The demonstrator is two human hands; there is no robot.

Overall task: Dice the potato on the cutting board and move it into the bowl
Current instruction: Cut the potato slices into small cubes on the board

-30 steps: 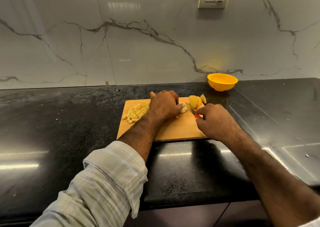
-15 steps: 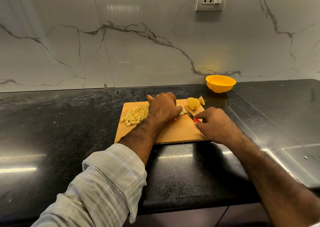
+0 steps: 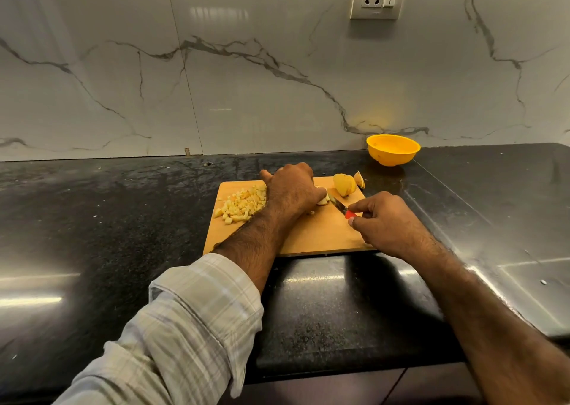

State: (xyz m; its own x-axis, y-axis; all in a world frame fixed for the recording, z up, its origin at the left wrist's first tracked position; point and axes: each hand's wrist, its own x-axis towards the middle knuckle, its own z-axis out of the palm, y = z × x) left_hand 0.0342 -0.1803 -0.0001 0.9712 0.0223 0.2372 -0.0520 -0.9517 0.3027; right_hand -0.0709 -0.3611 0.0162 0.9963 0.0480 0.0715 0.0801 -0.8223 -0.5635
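Diced cubes [image 3: 242,204] lie heaped at the cutting board's [image 3: 308,238] left. The left hand [image 3: 291,190] curls over a potato strip [image 3: 323,200]; fingertips should stay tucked back. The right hand [image 3: 382,221] grips the knife [image 3: 339,204], needing short, even cuts. Uncut pieces [image 3: 344,184] and the empty bowl [image 3: 393,149] wait beyond.

Single head-worn wide-angle view, looking forward and down from the person's own standpoint at the counter edge [image 3: 324,370], cutting board [image 3: 311,238] near and central, both forearms entering from the bottom, marble wall [image 3: 246,80] filling the upper half; no second view to overlap.
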